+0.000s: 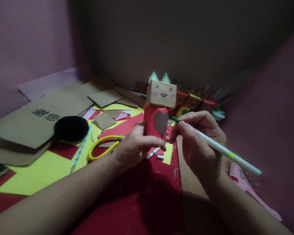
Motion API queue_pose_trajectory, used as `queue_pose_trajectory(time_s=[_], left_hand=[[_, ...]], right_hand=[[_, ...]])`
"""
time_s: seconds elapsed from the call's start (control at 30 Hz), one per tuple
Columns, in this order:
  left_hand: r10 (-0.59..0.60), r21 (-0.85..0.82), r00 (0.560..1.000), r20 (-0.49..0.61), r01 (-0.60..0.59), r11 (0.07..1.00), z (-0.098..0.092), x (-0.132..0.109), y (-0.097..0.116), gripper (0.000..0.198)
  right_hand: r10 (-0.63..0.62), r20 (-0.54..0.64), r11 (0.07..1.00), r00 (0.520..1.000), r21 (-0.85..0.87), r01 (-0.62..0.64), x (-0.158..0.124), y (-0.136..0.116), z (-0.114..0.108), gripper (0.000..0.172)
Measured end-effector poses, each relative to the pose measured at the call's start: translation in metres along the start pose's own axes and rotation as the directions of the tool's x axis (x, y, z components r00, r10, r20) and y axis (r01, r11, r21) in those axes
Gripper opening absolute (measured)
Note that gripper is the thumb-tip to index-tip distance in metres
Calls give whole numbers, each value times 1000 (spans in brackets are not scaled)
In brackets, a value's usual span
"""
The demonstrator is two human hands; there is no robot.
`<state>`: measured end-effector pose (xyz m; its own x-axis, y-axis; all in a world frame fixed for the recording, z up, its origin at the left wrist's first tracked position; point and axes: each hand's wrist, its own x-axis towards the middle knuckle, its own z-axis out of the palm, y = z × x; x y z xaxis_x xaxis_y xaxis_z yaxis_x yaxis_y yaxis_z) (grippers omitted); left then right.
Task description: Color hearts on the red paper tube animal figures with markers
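My left hand [139, 143] is wrapped round the red body of a cardboard cat figure [163, 94], holding it upright. Its box head has two striped green ears, drawn eyes, a nose, pink cheeks and whiskers. On the red body is a dark grey heart [160, 123], its lower tip near my thumb. Between the fingers of my right hand [201, 140] is a white felt-tip pen [217, 146] with a green tip. That tip points at the body just right of the heart; whether it touches I cannot tell. A small white pen cap [161, 157] lies on the table below.
Yellow-handled scissors [105, 137], a patterned pencil [81, 148] and a black round object [71, 128] lie left among yellow paper [44, 169] and cardboard [46, 114]. More box figures [194, 100] stand behind my right hand. A pink glue gun [247, 187] is at right.
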<state>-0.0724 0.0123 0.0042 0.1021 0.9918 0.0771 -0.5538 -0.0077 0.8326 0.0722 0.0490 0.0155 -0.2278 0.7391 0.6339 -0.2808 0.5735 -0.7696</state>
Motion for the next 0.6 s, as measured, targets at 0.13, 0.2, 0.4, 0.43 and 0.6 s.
queue_pose_trajectory(time_s=[0.13,0.2,0.4,0.43,0.6], left_hand=[[-3,4,1000,13,2,1000,1,0,1,27],[-19,-9,1000,17,19,1000,1,-1,2,28],[-49,-23,999,10,49,999,1,-3,3,26],[-56,-26,998,11,56,998,1,-3,3,26],[-52,-38,998,30,53,998,-1,-3,2,23]], right_hand=[[85,-5,996,996,21,-85,2,-6,5,15],[122,9,992,992,14,-122,3,-7,6,14],[155,-10,988,988,-4,-155,3,-6,3,11],[145,-10,989,989,-2,-145,2,-5,2,11],[112,29,994,993,-5,-112,0,-4,2,14]])
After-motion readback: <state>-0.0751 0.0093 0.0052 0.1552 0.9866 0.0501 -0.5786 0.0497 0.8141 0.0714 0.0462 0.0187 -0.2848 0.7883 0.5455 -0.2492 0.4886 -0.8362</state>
